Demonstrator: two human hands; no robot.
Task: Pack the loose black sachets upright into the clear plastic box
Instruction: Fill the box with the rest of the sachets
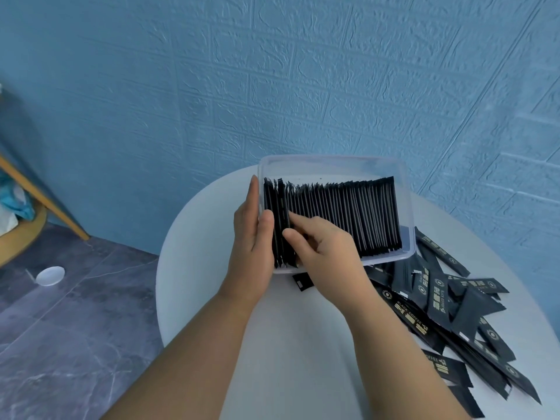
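Seen from above, a person's two bare forearms reach onto a round white table (212, 298) where a clear plastic box (407, 204) stands against a blue brick-textured wall (272, 71). The box holds a long row of upright sachets (348, 213), black and packed edge-on, running from the left fingers to the far right wall. The left hand (254, 234) grips the box's left end: its fingers lie straight and pressed together along the outside of the wall, and the thumb hooks over the rim onto the first few sachets. Just right of that thumb, the right hand (324, 247) dips into the row with its fingers curled; the index finger and thumb touch the sachet tops, but the knuckles hide the fingertips, so it cannot be told whether they pinch a sachet or only push against the row. Below the right wrist, one small sachet (303, 281) pokes out, partly hidden by the hand and the box. Well to the right of both hands, a heap of loose sachets (439, 313) with gold print too small to read fully lies flat, running off the frame's bottom edge. Far left of the fingers, on the grey marbled floor (75, 328), sits a small white round dish (50, 275), and a wooden frame (39, 195) is cut off by the frame's left edge.
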